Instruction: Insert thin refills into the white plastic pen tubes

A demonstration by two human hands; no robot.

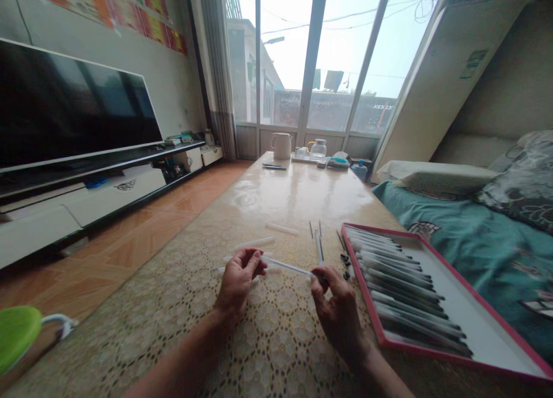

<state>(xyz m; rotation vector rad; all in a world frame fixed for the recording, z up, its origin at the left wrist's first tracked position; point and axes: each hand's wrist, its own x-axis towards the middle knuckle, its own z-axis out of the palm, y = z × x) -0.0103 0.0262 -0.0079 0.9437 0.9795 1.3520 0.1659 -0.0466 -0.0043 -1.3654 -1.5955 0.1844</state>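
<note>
Between my two hands runs a slim, pale pen, held nearly level above the table. My left hand pinches its left end between thumb and fingers. At the other end, my right hand has its fingers closed round the pen, hiding its tip. Near the left hand lie loose translucent pen barrels, one of them a clear tube farther off. Beyond the right hand are thin refills and another pen. Small black pen parts are scattered beside the box.
A pink-rimmed box on the right holds a row of many pens. The table wears a patterned lace-like cover. At its far end stand a pitcher, a glass jug and a tissue pack.
</note>
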